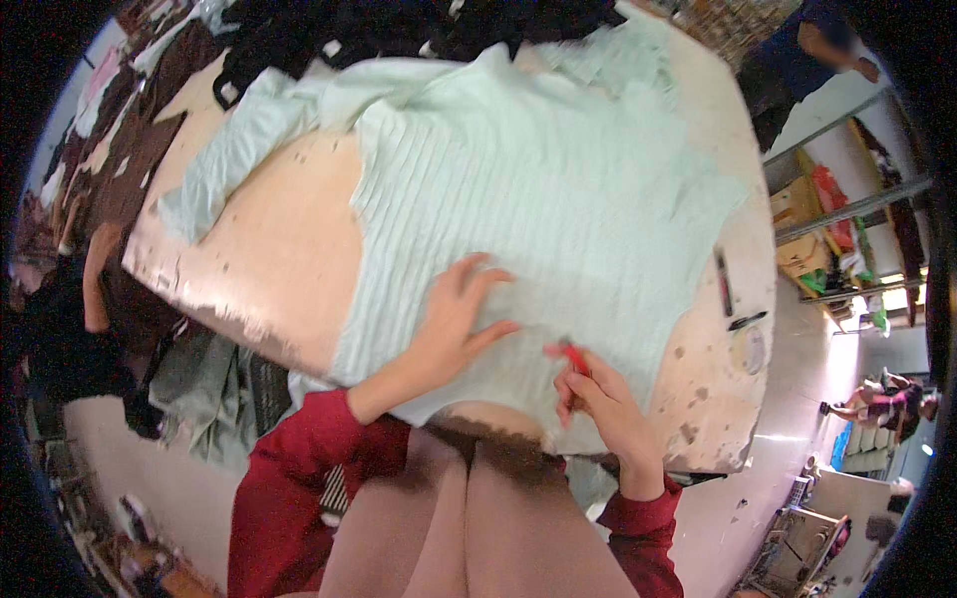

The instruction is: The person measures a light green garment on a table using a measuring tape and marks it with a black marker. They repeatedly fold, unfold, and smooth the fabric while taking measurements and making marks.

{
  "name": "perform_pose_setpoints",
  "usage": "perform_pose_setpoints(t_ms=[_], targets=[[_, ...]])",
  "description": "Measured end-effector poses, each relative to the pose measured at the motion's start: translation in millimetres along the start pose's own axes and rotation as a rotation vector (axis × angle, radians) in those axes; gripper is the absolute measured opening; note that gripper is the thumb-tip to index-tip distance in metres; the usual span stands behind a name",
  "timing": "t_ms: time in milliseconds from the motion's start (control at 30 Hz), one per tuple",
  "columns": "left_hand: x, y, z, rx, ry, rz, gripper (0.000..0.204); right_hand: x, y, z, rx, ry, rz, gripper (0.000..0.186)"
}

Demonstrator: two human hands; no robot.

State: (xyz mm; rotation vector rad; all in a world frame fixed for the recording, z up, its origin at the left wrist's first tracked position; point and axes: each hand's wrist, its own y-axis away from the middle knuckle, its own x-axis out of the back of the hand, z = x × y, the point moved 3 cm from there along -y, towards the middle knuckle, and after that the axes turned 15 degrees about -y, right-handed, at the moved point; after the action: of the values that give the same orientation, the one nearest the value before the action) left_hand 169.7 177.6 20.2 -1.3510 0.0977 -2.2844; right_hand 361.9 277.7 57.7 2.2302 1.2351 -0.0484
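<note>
A pale mint-green ribbed knit garment (538, 189) lies spread over the wooden table (279, 219), one sleeve stretched out to the left. Over its lower part is my left hand (457, 324), fingers spread and holding nothing; whether they touch the knit is hard to tell. My right hand (605, 401) is closed around a small red tool (574, 356), which points up and left above the garment's lower right. Motion blurs that tool's tip, so its exact kind does not show.
Along the table's right side lie a dark pen-like stick (724, 282), a small black item (748, 321) and a roll of tape (748, 351). Dark clothes (399, 30) are heaped at the far edge. One person (75, 319) is at the left, another (807, 60) at the far right.
</note>
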Motion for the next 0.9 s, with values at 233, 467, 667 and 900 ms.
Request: perform_pose_setpoints(t_ms=[233,467,667,900], targets=[[89.9,-14.8,-125.4,-0.363,-0.301,-0.516,0.062,145.3,46.9,-76.0,0.407,0.676,0.674,0.03],[121.8,-3.8,-194.0,0.374,-0.291,-0.3,0.05,71.8,3.7,-163.2,0.584,0.728,0.648,0.025],[77.4,-32.4,-155.7,0.143,-0.728,-0.079,0.057,4.6,-163.5,-94.4,1.127,1.24,0.056,0.036],[42.0,-81.1,-128.1,-0.024,-0.682,-0.183,0.056,89.8,-132.3,-16.2,0.854,1.142,0.61,0.043]])
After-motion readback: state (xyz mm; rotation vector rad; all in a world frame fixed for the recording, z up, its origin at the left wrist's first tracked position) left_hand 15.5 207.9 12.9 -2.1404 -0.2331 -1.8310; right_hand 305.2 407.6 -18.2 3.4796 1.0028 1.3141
